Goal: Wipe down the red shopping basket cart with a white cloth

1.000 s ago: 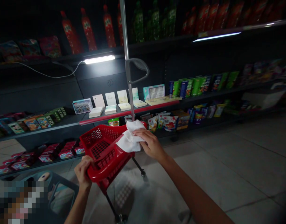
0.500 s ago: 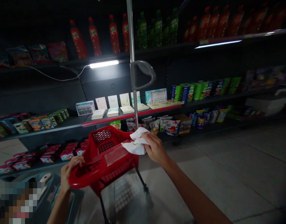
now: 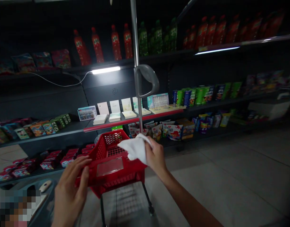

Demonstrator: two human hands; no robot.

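A red plastic shopping cart [image 3: 133, 168] stands in front of me, its basket lattice-sided and its handle bar bearing a framed clear panel [image 3: 109, 166]. At the bar's left end is my left hand [image 3: 72, 186], fingers over the top and thumb on the near side, loosely closed around it. My right hand [image 3: 155, 154] grips a bunched white cloth [image 3: 135, 147], which rests against the right part of the bar. Part of the bar is hidden under the cloth. A metal pole [image 3: 134, 37] with a grey loop-shaped holder [image 3: 148, 80] rises behind the cart's right side.
Dark shelves ahead hold red bottles [image 3: 116, 44], green bottles [image 3: 157, 37], booklets [image 3: 115, 107], snack bags [image 3: 175, 130] and boxed goods [image 3: 52, 157]. A lit tube lamp [image 3: 106, 70] hangs under the upper shelf. At lower left sits a blue-grey container [image 3: 49, 198]; grey floor [image 3: 213, 176] lies to the right.
The cart has turned so its handle bar lies more level across my view. My left hand appears nearer and larger. The cloth in my right hand has shifted slightly left and changed its folds.
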